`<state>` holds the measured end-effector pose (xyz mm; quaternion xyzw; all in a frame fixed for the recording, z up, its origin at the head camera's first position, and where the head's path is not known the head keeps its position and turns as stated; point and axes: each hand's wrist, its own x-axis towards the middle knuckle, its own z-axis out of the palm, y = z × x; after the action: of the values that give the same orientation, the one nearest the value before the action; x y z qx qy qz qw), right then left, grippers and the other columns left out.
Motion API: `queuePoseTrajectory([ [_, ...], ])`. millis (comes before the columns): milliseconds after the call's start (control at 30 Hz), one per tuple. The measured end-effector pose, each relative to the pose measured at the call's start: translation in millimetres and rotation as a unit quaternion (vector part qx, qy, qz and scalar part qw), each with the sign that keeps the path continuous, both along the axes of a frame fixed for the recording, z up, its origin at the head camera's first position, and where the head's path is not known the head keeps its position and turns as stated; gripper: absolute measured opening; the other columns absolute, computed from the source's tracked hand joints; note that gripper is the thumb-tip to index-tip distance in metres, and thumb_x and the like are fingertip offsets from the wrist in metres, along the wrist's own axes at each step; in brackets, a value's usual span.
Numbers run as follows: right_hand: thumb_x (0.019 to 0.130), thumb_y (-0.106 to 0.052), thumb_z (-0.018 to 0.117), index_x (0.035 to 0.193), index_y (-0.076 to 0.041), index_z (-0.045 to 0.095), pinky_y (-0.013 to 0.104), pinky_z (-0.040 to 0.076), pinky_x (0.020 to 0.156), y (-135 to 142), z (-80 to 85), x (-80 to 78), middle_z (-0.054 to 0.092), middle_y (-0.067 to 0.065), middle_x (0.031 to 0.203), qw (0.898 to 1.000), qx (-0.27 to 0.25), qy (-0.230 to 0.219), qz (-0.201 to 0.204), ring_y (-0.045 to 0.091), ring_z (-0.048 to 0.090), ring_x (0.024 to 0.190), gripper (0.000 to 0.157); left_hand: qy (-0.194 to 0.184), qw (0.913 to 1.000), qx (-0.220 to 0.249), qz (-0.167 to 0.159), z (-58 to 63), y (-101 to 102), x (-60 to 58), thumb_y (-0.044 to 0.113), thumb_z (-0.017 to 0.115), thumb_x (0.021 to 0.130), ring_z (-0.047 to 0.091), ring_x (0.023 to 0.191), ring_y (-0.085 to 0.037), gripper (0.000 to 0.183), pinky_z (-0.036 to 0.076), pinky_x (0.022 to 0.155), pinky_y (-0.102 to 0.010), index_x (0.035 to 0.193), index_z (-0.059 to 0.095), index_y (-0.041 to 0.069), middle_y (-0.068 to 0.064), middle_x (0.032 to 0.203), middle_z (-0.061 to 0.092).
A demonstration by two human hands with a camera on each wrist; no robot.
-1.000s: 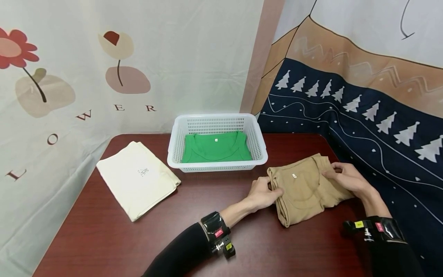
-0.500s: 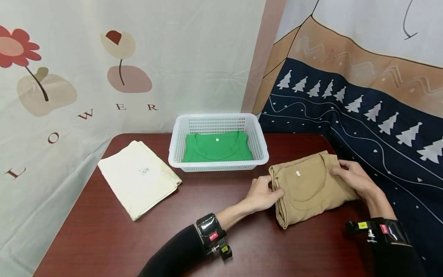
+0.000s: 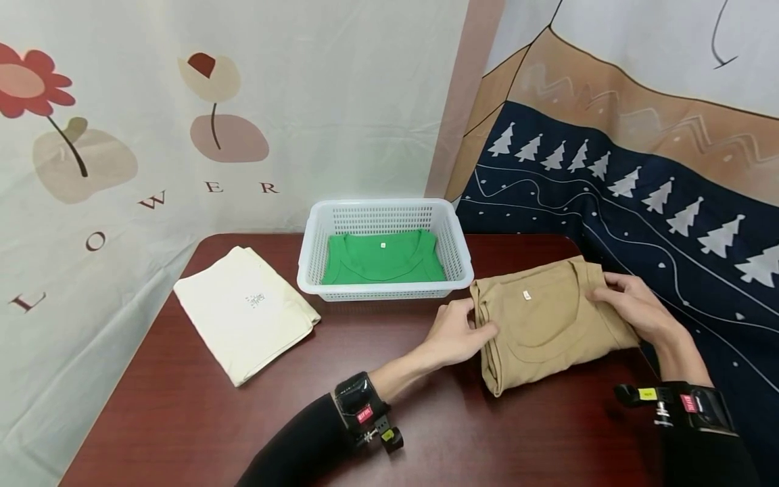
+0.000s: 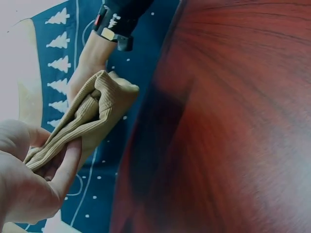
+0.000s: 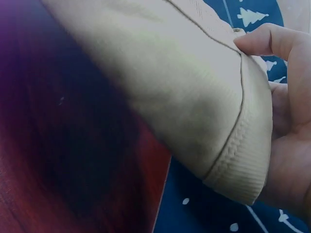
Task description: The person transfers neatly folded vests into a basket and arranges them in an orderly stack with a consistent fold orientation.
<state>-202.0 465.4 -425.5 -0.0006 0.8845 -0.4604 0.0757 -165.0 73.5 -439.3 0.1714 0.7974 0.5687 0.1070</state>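
A folded tan shirt [image 3: 541, 325] with a small white neck label is held by both hands at the right of the table, its lower side raised off the tabletop. My left hand [image 3: 456, 333] pinches its left edge, thumb on top and fingers beneath; the left wrist view shows the ribbed layers of the shirt [image 4: 92, 114] between them. At the opposite edge my right hand [image 3: 639, 308] grips the cloth, the thumb pressing on top near a seam. In the right wrist view the fingers of that hand lie partly hidden behind the shirt [image 5: 194, 97].
A white plastic basket [image 3: 307, 260] with a folded green shirt [image 3: 385, 260] in it stands at the back middle of the dark red table [image 3: 426, 426]. A folded cream cloth [image 3: 243, 311] with a small print lies at the left. Printed curtains [image 3: 353, 101] hang behind.
The tan shirt has been stretched flatter and lifted slightly, its right end rising with my right hand, which moved right. My left hand keeps its pinch on the left edge.
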Motion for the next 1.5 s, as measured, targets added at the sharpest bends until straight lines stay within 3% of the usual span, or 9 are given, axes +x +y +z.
queuePoseTrajectory([
  [100,0.115,-0.016,0.064,0.136,-0.037,0.064,0.027,0.067,0.074,-2,5.8,0.7,0.079,-0.023,0.104,0.999,-0.032,-0.002,0.003,0.004,0.077,0.088,0.030,0.013,0.9999,0.010,0.002,5.8,-6,-2.9,0.021,0.075,0.099,0.054,0.057,0.001,0.006,0.042,0.053,-0.018,0.104,0.076,0.019,0.012,0.071,0.068],
  [200,0.114,-0.013,0.064,0.126,-0.047,0.066,0.030,0.068,0.072,-5,11.2,1.5,0.080,-0.019,0.103,0.998,-0.063,-0.005,0.006,0.006,0.078,0.086,0.036,0.030,0.9994,0.015,0.009,10.8,-13,-6.8,0.021,0.074,0.098,0.058,0.066,0.002,0.011,0.047,0.061,-0.017,0.108,0.079,0.019,0.012,0.080,0.072],
  [400,0.113,-0.003,0.061,0.128,-0.036,0.076,0.034,0.070,0.070,-15,18.4,1.6,0.085,-0.006,0.105,0.984,-0.176,-0.022,0.023,0.014,0.082,0.086,0.039,0.029,0.9989,0.028,0.025,22.0,-29,-12.3,0.022,0.071,0.100,0.061,0.078,0.000,0.015,0.052,0.070,-0.018,0.110,0.079,0.016,0.007,0.086,0.075],
  [500,0.113,-0.002,0.061,0.130,-0.034,0.077,0.035,0.071,0.070,-21,21.6,0.8,0.085,-0.005,0.106,0.979,-0.201,-0.020,0.029,0.014,0.083,0.087,0.039,0.027,0.9984,0.037,0.033,26.1,-36,-15.3,0.021,0.071,0.100,0.067,0.084,0.001,0.017,0.057,0.075,-0.018,0.113,0.080,0.015,0.005,0.094,0.082],
  [700,0.113,-0.003,0.063,0.130,-0.032,0.076,0.036,0.071,0.069,-36,27.8,-2.4,0.086,-0.004,0.105,0.976,-0.216,-0.020,0.030,0.016,0.085,0.086,0.036,0.015,0.9968,0.058,0.052,30.5,-50,-21.9,0.020,0.070,0.100,0.072,0.086,-0.001,0.016,0.062,0.079,-0.022,0.111,0.080,0.015,0.001,0.097,0.083],
  [1000,0.113,-0.008,0.065,0.134,-0.028,0.072,0.035,0.072,0.075,-65,33.9,-9.9,0.085,-0.005,0.109,0.977,-0.208,-0.018,0.044,0.013,0.084,0.092,0.030,-0.001,0.9929,0.073,0.094,35.3,-72,-33.6,0.020,0.069,0.097,0.072,0.081,-0.007,0.019,0.062,0.073,-0.024,0.111,0.081,0.014,-0.001,0.094,0.082],
  [1267,0.114,-0.012,0.067,0.141,-0.017,0.065,0.034,0.071,0.075,-97,36.6,-20.3,0.085,-0.004,0.110,0.975,-0.215,-0.016,0.060,0.013,0.084,0.092,0.028,0.012,0.9880,0.069,0.138,38.7,-100,-44.6,0.021,0.069,0.096,0.071,0.080,-0.011,0.021,0.061,0.073,-0.026,0.111,0.081,0.012,-0.005,0.096,0.080],
  [1500,0.113,-0.017,0.071,0.146,-0.004,0.062,0.033,0.072,0.077,-128,41.6,-32.8,0.083,-0.005,0.110,0.976,-0.210,-0.014,0.061,0.010,0.082,0.093,0.037,0.009,0.9817,0.080,0.173,42.0,-128,-55.6,0.020,0.068,0.097,0.074,0.080,-0.012,0.026,0.064,0.072,-0.026,0.117,0.082,0.011,-0.009,0.105,0.083],
])
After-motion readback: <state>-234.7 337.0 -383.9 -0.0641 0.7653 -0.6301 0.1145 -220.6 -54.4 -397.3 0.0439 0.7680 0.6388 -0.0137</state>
